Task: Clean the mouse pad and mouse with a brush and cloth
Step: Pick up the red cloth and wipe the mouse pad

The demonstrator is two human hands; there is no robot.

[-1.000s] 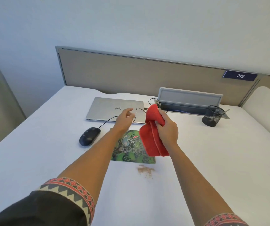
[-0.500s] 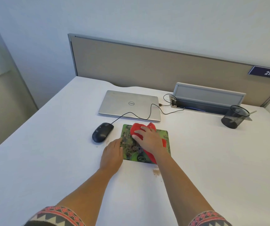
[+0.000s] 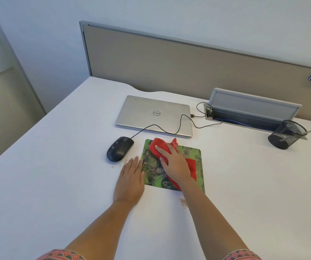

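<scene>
A green patterned mouse pad (image 3: 194,158) lies on the white desk. A red cloth (image 3: 157,145) is spread over its far left part, and my right hand (image 3: 173,162) presses flat on the cloth. My left hand (image 3: 130,177) lies flat on the desk at the pad's left edge, fingers together and touching the edge. A black wired mouse (image 3: 119,148) sits on the desk just left of the pad, apart from both hands. No brush is in view.
A closed silver laptop (image 3: 153,115) lies behind the pad, with the mouse cable running over it. A black mesh pen cup (image 3: 286,134) stands at the right by an open cable tray (image 3: 252,111). Brown crumbs (image 3: 183,202) lie near the pad's front edge.
My right hand brought the red cloth down from the air onto the pad and pushed it toward the far left corner. My left hand dropped flat beside the pad.
</scene>
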